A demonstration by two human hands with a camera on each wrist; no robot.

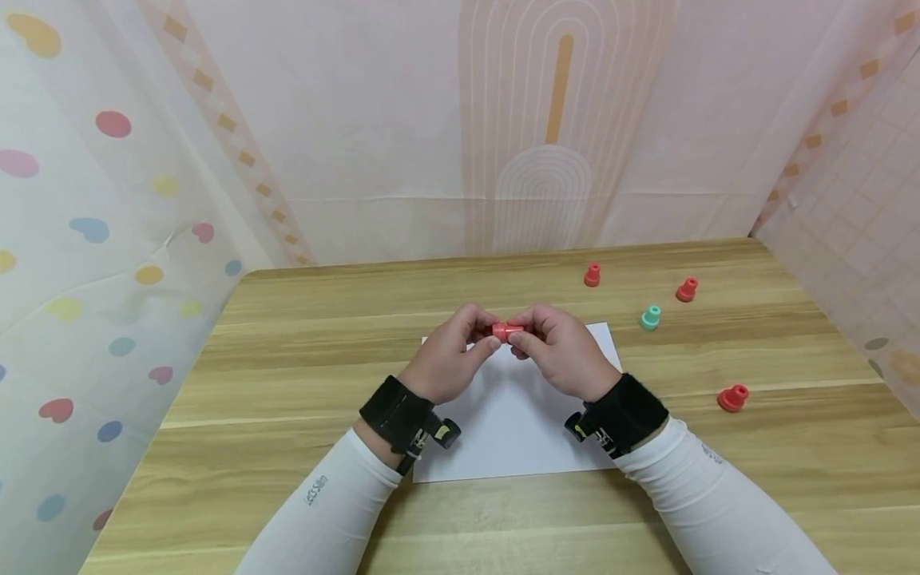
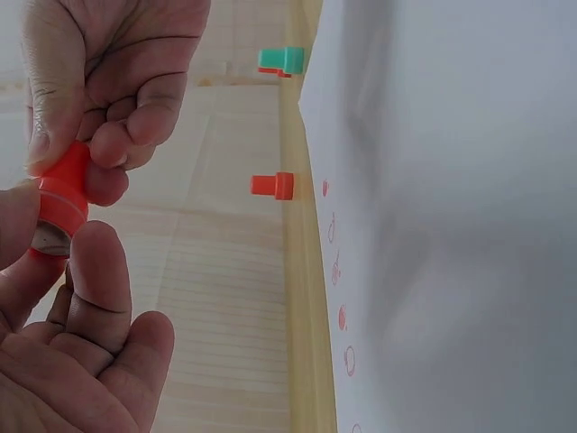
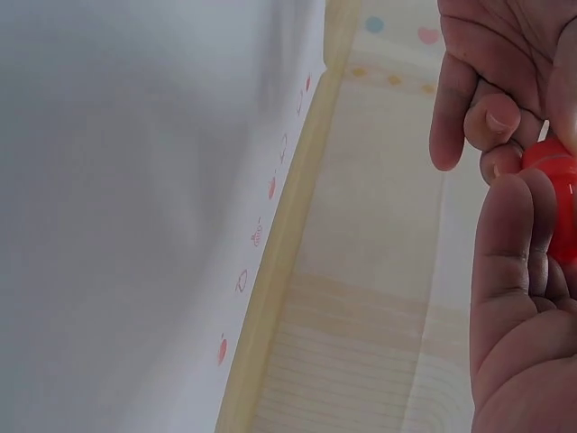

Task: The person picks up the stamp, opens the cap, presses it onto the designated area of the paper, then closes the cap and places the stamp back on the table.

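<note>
Stamper (image 1: 505,330) is pinched by our left hand (image 1: 447,357) & right hand (image 1: 559,352) above the paper (image 1: 514,423); a slip could drop it, smudging the sheet.

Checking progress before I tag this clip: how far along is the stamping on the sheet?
Done: a row of small red marks already runs along the far edge of the white paper. In hand: the left hand and right hand both grip one red stamp above the paper. Left: three red stamps and a green stamp sit on the table, untouched.
</note>
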